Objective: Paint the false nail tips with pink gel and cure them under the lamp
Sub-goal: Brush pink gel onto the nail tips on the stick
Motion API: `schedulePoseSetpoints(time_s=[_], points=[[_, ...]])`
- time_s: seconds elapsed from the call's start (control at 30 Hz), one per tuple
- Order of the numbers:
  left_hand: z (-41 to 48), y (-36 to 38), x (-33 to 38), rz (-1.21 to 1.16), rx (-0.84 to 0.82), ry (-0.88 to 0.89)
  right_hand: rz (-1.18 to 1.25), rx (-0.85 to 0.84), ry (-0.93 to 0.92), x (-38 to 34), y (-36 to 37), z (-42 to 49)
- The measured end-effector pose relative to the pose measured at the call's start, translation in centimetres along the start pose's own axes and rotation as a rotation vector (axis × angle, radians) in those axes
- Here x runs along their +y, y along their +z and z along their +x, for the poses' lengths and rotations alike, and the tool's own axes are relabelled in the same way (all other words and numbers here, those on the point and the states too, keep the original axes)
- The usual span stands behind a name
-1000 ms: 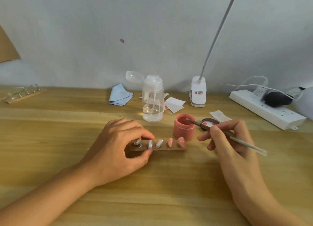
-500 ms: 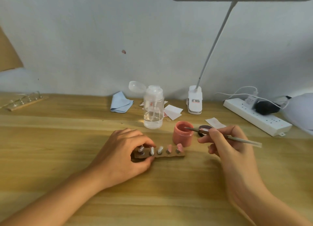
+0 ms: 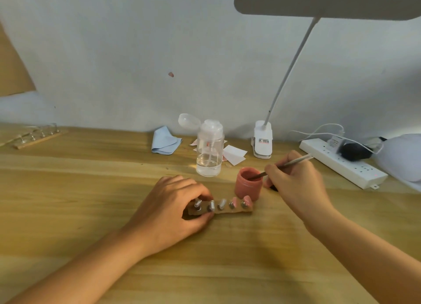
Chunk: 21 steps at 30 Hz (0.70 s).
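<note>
Wooden tabletop seen from above and in front. At far left, near the wall, a spare wooden strip carrying clear nail tips lies apart from the work area. Toward the centre rear are a folded pale-blue cloth and, just right of it, a clear plastic pump bottle with its flip lid open and liquid in its lower part. In front of these, the left hand pinches the left end of a short wooden holder strip between thumb and curled fingers; the strip lies flat on the table and bears five false nail tips on small pegs, the two rightmost pink, the other three uncoated. Just behind the strip's right end stands an open, round pink gel jar. The right hand grasps a slender grey brush with fingers curled round its shaft; the tip is inside the jar's mouth. Behind lie white paper squares and a white clip-on desk lamp whose flat head overhangs the scene. At right are a white power strip and, at the frame edge, a white domed lamp.
</note>
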<state>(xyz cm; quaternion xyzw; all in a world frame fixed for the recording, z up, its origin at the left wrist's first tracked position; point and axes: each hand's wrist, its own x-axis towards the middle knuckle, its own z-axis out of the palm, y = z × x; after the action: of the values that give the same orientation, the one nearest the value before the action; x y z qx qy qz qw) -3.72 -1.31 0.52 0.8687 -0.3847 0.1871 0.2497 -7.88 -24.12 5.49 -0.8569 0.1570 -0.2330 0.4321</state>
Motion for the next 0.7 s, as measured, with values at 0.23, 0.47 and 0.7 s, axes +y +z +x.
schedulePoseSetpoints(time_s=[0.23,0.47,0.7], points=[[0.1,0.0,-0.3,0.011,0.004,0.029,-0.074,-0.039,-0.019,-0.7,0.4,0.2],[0.1,0.0,-0.1,0.025,0.008,0.033,0.218,0.029,-0.044,0.6,0.1,-1.8],[0.1,0.0,0.0,0.029,0.015,0.043,0.285,-0.021,-0.005,0.8,0.6,-1.2]])
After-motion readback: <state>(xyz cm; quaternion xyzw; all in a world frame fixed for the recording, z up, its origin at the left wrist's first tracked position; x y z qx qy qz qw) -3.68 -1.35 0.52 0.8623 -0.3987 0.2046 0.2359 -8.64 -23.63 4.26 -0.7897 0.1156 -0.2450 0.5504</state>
